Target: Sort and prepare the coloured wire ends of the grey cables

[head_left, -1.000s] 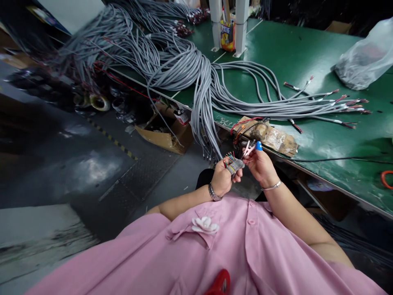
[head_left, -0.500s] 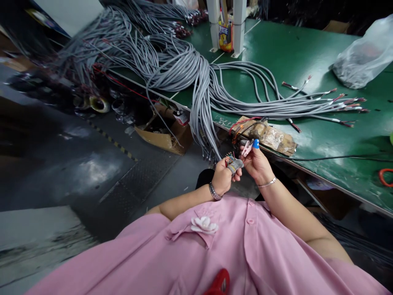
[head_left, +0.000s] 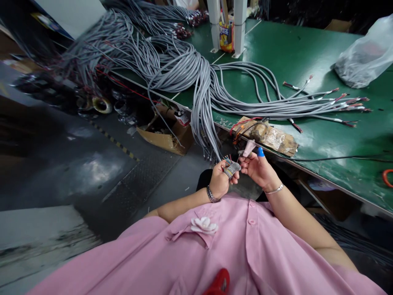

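Lower-left of the brown taped block (head_left: 272, 138), the left grip (head_left: 229, 172) pinches thin multicoloured wires (head_left: 227, 159). Nearer the block, the right grip (head_left: 254, 162) touches a flat pink piece (head_left: 249, 148); its closure is unclear.

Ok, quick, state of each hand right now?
Left hand: closed on the wires.
Right hand: pink piece at its fingers; grip cannot be told.

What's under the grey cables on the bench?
Green bench shows in gaps between the fanned-out grey cables. Under the thick bundle it's covered; can't tell if anything else lies there.
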`<move>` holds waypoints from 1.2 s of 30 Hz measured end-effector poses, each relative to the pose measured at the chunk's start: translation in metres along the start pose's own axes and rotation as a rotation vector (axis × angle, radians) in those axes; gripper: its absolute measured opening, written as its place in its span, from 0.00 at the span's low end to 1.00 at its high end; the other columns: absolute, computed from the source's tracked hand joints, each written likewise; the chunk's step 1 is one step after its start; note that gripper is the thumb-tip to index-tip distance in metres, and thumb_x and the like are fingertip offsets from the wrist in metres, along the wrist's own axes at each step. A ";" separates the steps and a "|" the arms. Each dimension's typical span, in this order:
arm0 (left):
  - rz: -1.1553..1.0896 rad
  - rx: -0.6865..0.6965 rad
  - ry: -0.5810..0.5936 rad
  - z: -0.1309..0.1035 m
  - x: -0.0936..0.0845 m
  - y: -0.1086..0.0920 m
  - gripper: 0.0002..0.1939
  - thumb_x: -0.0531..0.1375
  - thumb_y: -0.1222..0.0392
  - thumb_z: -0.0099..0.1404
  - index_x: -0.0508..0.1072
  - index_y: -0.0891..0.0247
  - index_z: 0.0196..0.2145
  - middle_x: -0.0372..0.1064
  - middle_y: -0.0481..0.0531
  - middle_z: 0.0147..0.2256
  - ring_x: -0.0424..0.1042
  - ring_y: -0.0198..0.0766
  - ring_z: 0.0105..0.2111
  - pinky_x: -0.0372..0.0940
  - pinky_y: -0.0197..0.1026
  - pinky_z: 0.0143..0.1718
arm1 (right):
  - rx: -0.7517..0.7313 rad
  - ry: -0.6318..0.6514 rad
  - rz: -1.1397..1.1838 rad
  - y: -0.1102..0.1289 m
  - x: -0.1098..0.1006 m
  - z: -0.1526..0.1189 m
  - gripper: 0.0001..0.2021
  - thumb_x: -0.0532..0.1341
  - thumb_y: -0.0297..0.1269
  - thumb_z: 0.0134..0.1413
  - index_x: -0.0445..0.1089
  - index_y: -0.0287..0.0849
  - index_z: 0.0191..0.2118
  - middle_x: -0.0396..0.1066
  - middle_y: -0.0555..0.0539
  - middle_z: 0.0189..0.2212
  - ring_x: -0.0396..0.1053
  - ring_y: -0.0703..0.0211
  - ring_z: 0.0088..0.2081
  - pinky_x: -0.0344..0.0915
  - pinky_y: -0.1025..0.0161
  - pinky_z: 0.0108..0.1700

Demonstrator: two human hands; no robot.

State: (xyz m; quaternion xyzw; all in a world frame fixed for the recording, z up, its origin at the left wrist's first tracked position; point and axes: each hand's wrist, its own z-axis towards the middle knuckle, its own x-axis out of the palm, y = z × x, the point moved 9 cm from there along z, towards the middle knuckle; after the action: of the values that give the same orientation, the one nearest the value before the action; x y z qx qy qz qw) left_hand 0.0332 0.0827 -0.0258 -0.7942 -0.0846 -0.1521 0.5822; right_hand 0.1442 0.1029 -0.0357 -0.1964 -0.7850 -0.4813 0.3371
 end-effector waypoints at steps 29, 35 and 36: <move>0.149 -0.054 0.146 0.003 0.004 0.008 0.20 0.65 0.44 0.56 0.68 0.65 0.27 0.69 0.47 0.19 0.66 0.29 0.15 0.53 0.31 0.15 | -0.280 -0.120 -0.490 0.013 0.003 -0.022 0.07 0.68 0.40 0.50 0.74 0.44 0.32 0.71 0.52 0.26 0.63 0.65 0.27 0.60 0.66 0.30; 0.089 -0.056 0.139 0.003 0.001 0.005 0.18 0.65 0.47 0.57 0.71 0.66 0.30 0.69 0.47 0.19 0.66 0.29 0.15 0.52 0.31 0.14 | -0.232 -0.221 -0.316 0.009 -0.016 -0.016 0.10 0.69 0.43 0.47 0.72 0.42 0.28 0.66 0.54 0.22 0.58 0.68 0.23 0.60 0.67 0.27; 0.071 -0.056 0.142 0.003 0.001 0.004 0.17 0.65 0.48 0.57 0.71 0.67 0.30 0.69 0.47 0.19 0.66 0.29 0.15 0.51 0.31 0.14 | -0.209 -0.240 -0.247 0.009 -0.020 -0.014 0.12 0.68 0.46 0.48 0.71 0.43 0.29 0.66 0.54 0.22 0.57 0.68 0.22 0.60 0.68 0.27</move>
State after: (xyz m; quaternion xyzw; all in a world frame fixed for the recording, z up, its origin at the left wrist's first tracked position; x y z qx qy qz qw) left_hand 0.0358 0.0841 -0.0293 -0.7999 -0.0105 -0.1894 0.5694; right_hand 0.1686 0.0951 -0.0401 -0.1885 -0.7833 -0.5711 0.1572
